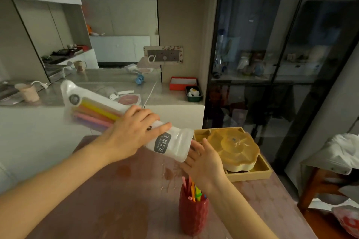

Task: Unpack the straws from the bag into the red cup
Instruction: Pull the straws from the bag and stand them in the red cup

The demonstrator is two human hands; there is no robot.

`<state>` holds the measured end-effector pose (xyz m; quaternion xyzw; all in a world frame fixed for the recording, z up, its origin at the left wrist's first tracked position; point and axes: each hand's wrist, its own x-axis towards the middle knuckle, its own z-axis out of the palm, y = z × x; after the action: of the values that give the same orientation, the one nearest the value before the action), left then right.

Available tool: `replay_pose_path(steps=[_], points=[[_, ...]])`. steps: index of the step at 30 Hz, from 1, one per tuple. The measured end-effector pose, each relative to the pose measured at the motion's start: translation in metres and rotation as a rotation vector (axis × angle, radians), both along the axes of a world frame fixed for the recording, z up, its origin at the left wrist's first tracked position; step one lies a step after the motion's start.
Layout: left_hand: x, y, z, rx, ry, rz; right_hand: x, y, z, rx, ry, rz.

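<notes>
Gripping the white straw bag (pixel 124 114) around its middle, the left hand (pixel 132 134) is closed over it, and the bag is held tilted, its mouth lower at the right. At that mouth the right hand (pixel 204 163) is spread open, fingers touching the rim, nothing grasped. Yellow, orange and pink straws (pixel 97 114) are seen through the bag. Below the right wrist, the red cup (pixel 193 213) is stood on the table (pixel 116 200), already holding several coloured straws.

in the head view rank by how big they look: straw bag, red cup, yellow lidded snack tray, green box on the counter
1. straw bag
2. yellow lidded snack tray
3. red cup, though it sits nearer the camera, so its true rank is unsure
4. green box, farthest away
</notes>
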<state>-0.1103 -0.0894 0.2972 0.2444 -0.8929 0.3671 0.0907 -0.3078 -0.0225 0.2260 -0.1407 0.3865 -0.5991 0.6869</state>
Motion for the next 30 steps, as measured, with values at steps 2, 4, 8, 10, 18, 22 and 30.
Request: replay_pose_path(steps=[2, 4, 8, 10, 18, 22, 30], points=[[-0.008, -0.001, 0.024, -0.079, -0.148, -0.050, 0.003, -0.003, 0.002, 0.058, -0.247, 0.037], [-0.015, -0.002, 0.040, -0.119, -0.237, -0.081, 0.004, -0.006, 0.002, 0.080, -0.426, 0.060], [-0.023, -0.002, 0.050, -0.178, -0.320, -0.123, 0.003, -0.009, 0.003, 0.111, -0.549, 0.090], [-0.024, -0.003, 0.051, -0.182, -0.334, -0.126, 0.003, -0.009, 0.006, 0.139, -0.592, 0.114], [-0.013, -0.008, 0.035, -0.076, -0.116, -0.107, -0.008, -0.006, 0.000, 0.081, -0.605, 0.060], [-0.002, -0.004, 0.010, 0.054, 0.115, -0.047, -0.018, -0.005, -0.005, -0.031, -0.605, 0.055], [0.003, 0.004, -0.038, 0.324, 0.527, 0.120, -0.019, 0.006, -0.012, -0.332, -0.082, 0.077]])
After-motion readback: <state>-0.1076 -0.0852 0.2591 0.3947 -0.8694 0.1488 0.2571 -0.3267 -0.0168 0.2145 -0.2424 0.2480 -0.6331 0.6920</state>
